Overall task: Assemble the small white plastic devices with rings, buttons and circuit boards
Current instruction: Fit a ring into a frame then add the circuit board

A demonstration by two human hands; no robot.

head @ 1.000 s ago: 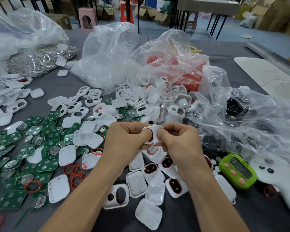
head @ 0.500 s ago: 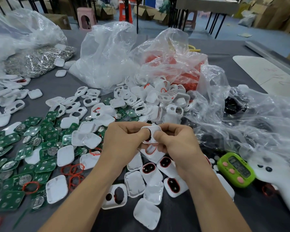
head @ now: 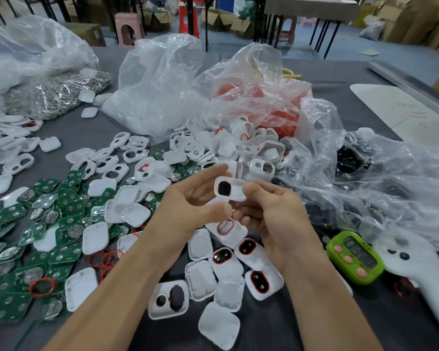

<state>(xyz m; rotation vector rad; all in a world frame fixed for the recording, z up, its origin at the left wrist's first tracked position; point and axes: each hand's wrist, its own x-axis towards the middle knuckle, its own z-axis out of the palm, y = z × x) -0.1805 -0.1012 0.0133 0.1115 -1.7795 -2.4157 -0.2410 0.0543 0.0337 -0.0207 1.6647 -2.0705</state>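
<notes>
A: Grey table (head: 264, 330), cluttered. Your hands?
B: Your right hand (head: 279, 224) pinches a white shell (head: 235, 190), up-left of the green timer (head: 355, 257). Your left hand (head: 190, 201) is loose beside it, fingers straight, grasping nothing.

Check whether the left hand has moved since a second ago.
Yes: the left hand has opened, fingers stretching from the small white plastic shell toward the white housing heap; right hand holds it.
</notes>
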